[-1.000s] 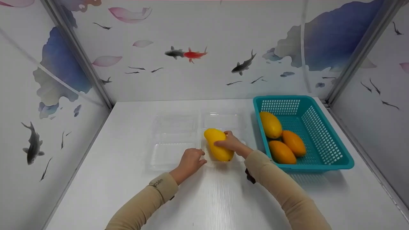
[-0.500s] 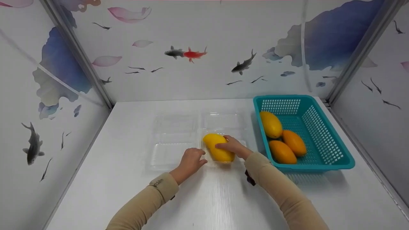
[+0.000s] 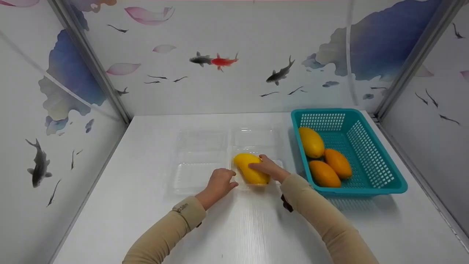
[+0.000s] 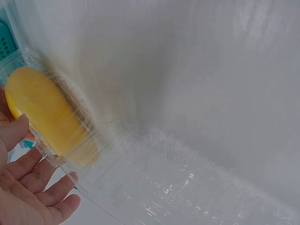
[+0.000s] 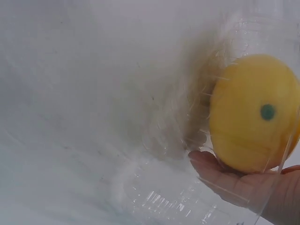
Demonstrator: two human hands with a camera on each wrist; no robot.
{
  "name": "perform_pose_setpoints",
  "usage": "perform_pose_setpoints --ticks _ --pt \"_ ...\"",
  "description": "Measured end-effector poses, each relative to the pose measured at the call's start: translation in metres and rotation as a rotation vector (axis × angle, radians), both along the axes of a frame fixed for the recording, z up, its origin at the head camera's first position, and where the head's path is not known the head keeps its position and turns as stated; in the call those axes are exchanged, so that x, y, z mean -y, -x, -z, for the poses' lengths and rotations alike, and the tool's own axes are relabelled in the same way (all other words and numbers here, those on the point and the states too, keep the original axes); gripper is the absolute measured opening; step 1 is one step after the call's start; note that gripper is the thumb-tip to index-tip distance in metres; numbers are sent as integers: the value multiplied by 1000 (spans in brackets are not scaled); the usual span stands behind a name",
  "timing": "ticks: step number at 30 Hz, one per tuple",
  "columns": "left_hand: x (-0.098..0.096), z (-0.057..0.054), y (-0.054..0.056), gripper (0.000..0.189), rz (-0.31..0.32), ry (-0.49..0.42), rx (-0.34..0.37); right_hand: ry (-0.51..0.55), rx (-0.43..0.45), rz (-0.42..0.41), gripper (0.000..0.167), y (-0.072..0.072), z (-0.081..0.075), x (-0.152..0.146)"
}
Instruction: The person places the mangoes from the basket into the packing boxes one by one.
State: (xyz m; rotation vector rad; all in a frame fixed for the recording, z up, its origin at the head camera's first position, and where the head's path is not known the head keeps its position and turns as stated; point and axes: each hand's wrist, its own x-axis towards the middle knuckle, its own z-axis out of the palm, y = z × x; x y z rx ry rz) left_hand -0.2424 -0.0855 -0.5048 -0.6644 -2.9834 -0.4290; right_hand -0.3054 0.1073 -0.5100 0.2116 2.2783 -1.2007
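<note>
In the head view, my right hand point(image 3: 269, 168) grips a yellow mango point(image 3: 250, 169), thumb on its top side and fingers around its right side. The mango lies within the front half of the right clear plastic box point(image 3: 277, 151), whose lid is folded open toward the back. The right wrist view shows the mango's rounded end point(image 5: 248, 136) with a green-blue spot, behind the clear wall. My left hand point(image 3: 220, 182) stays at that box's left edge, fingers relaxed and slightly bent. Its fingertips point(image 4: 71, 176) are right at the clear rim in the left wrist view.
A second clear plastic box point(image 3: 199, 178), also open, lies just left of the first. On the right stands a teal basket point(image 3: 381, 190) with three mangoes point(image 3: 325, 174) in it. Printed panels point(image 3: 234, 95) wall the white table point(image 3: 234, 227) at the back and sides.
Between one second and half a second ago, the right hand brought the mango slightly down into the right box; since then it has barely moved. The left hand has kept its place.
</note>
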Motion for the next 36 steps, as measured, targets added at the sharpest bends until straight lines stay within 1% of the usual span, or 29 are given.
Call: perform_pose_setpoints --ticks 5,9,11,14,19,21,25,27,29,32,36 --pt "0 -2 0 31 -8 -2 23 -32 28 -25 92 0 -4 -1" --pt "1 -1 1 31 -4 -1 17 -55 41 -46 92 2 -16 -1" --pt "1 -1 2 31 -4 -3 21 -60 38 -49 91 4 -26 -2" --pt "1 -2 4 32 -20 -14 53 -53 20 -51 91 9 -43 -6" --pt "1 -2 5 33 -27 -19 68 -45 -21 -58 88 23 -72 -18" --pt "1 -2 5 33 -25 -19 67 -50 -52 -65 85 28 -84 -24" --pt "2 -1 4 33 -19 -29 58 -75 -143 -54 81 36 -110 -43" --pt "3 -1 3 32 -10 -29 31 -78 -194 -49 80 38 -121 -57" --pt "3 0 3 32 -5 -26 7 -69 -234 -46 81 40 -129 -74" --pt "3 1 2 32 -5 -16 -9 -43 -259 -29 83 43 -135 -100" --pt "0 -1 1 34 -27 -27 43 -7 -245 12 86 45 -135 -132"
